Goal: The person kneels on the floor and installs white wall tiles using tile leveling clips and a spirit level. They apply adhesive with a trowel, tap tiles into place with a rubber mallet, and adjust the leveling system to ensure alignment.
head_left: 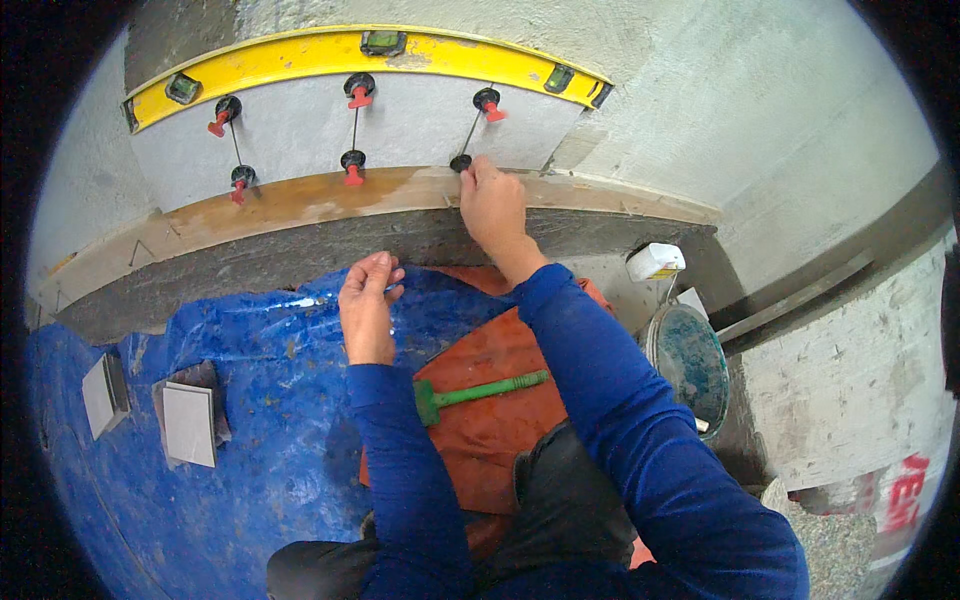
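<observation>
My right hand (492, 207) is closed on a tile levelling spacer with a black round base (460, 163), at the lower end of the rightmost joint between the pale wall tiles (295, 125). Its handle is hidden by my fingers. Other spacers with red T-shaped handles (360, 97) stand along the tile joints. Lower and to the left, my left hand (366, 308) hovers over the blue sheet, thumb and fingers pinched together. Whatever it holds, if anything, I cannot make out. A yellow spirit level (300, 55) lies along the tiles' upper edge, and a wooden batten (300, 192) runs beneath them.
A green mallet (482, 391) lies on a reddish-brown sheet (490, 450) before my knees. Blue sheeting (280, 500) covers the floor at left, with stacked tiles (190, 424) on it. At right stand a bucket (655, 340) and a white container (655, 262).
</observation>
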The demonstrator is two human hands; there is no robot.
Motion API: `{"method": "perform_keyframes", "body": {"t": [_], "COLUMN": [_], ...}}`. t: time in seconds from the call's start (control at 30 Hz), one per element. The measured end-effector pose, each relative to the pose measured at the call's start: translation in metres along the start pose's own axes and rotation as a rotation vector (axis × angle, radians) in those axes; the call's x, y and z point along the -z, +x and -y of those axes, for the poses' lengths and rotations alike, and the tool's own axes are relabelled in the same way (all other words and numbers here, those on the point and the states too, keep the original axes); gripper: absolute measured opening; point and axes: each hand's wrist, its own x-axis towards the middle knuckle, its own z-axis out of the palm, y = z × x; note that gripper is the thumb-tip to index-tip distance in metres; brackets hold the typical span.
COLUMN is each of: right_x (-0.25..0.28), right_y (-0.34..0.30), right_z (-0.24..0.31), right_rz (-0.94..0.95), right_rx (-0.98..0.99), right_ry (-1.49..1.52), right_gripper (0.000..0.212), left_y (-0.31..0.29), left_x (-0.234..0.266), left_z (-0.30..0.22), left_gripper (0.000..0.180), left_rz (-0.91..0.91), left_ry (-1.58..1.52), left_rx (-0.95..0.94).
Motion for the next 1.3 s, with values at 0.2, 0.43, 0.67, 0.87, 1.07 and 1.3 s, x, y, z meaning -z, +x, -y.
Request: {"method": "perform_keyframes", "body": {"t": [0.2,0.43,0.67,0.87,1.07,1.3], "right_x": [0.012,0.021,0.023,0.02,0.015,-0.002], "right_y": [0.005,0.022,0.023,0.022,0.023,-0.002], "right_z": [0.003,0.005,-0.005,-0.007,-0.012,-0.019], "right_rz": [-0.075,-0.169,-0.153,-0.188,-0.232,-0.073], "right_rx": [-0.015,-0.014,0.043,0.03,0.062,0.128], "right_ry": [0.05,0.05,0.044,0.061,0.116,0.024], "right_gripper": [0.013,0.012,0.012,0.012,0.01,0.012], "left_y": [0.003,0.003,0.004,0.002,0.007,0.007], "left_x": [0.005,0.009,0.008,0.005,0.008,0.003], "left_z": [-0.002,0.0,-0.002,0.001,0.005,0.008], "left_gripper": [0.031,0.031,0.031,0.027,0.028,0.027], "left_rz": [-0.003,0.0,-0.002,-0.012,-0.013,-0.011], "left_ry": [0.0,0.008,-0.002,-0.04,-0.024,-0.029], "left_rx": [-0.007,0.011,-0.013,0.009,0.0,0.015]}}
